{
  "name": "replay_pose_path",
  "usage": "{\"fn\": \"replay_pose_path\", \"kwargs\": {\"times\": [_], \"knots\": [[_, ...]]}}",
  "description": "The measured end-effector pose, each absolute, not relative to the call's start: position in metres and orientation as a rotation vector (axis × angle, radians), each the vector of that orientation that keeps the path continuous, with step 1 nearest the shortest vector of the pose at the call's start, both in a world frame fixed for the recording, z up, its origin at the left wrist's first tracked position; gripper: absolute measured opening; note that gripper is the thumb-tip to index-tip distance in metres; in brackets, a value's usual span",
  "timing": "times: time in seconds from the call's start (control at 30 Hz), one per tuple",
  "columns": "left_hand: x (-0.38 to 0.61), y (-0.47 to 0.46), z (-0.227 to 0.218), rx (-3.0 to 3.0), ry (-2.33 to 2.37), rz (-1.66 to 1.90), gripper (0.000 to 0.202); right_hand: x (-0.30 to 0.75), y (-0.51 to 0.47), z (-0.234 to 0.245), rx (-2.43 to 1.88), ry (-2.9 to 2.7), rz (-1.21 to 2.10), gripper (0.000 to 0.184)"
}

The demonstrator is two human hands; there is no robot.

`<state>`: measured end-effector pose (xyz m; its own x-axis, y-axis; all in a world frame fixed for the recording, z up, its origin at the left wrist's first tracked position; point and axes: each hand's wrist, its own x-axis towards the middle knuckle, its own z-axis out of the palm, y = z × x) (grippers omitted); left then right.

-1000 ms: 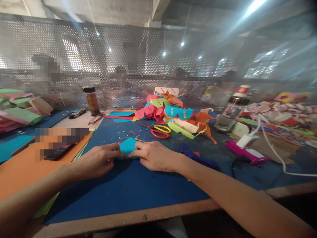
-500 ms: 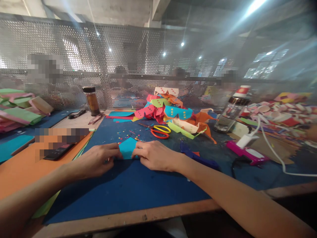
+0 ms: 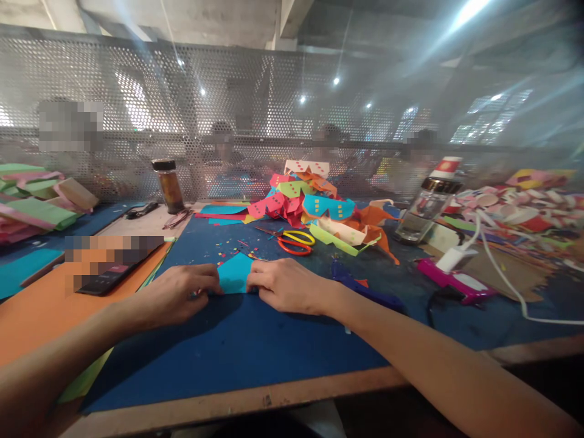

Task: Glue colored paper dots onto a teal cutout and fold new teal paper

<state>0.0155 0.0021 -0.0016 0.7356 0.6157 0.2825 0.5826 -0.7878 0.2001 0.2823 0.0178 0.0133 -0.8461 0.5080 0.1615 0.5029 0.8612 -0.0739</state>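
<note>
Fingers of left hand [image 3: 185, 295] and right hand [image 3: 292, 286] are pinching cyan paper [image 3: 234, 274] at both sides on the blue tabletop [image 3: 237, 353], apparently creasing its near edge; the next move is likely calling for even pressure.

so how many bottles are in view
2: the amber bottle at back left, beyond the orange paper, and the clear bottle right of the scissors; others may be hidden.

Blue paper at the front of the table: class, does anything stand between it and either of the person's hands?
Nothing visible does. The left hand and right hand both touch the blue paper, one at each side. The scissors lie beyond it, not between.
</note>
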Motion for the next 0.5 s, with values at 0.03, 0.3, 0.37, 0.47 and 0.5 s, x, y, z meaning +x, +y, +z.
{"fn": "replay_pose_path", "kwargs": {"times": [0.03, 0.3, 0.37, 0.47, 0.5], "knots": [[0.0148, 0.0026, -0.0018, 2.837, 0.982, 0.517, 0.038, 0.2822, 0.0176, 0.0143, -0.787, -2.861, 0.05, 0.022], [0.0113, 0.0055, -0.0035, 2.817, 0.966, 0.512, 0.03, 0.2833, 0.0176, 0.017, -0.804, -2.848, 0.117, 0.018], [0.0111, 0.0052, -0.0025, 2.806, 0.973, 0.501, 0.03, 0.2839, 0.0178, 0.0173, -0.808, -2.84, 0.14, 0.019], [0.0115, 0.0043, 0.0001, 2.796, 0.981, 0.476, 0.03, 0.2845, 0.0178, 0.0186, -0.823, -2.835, 0.162, 0.02], [0.0117, 0.0039, 0.0008, 2.796, 0.982, 0.47, 0.03, 0.2847, 0.0177, 0.019, -0.826, -2.836, 0.163, 0.02]]}}
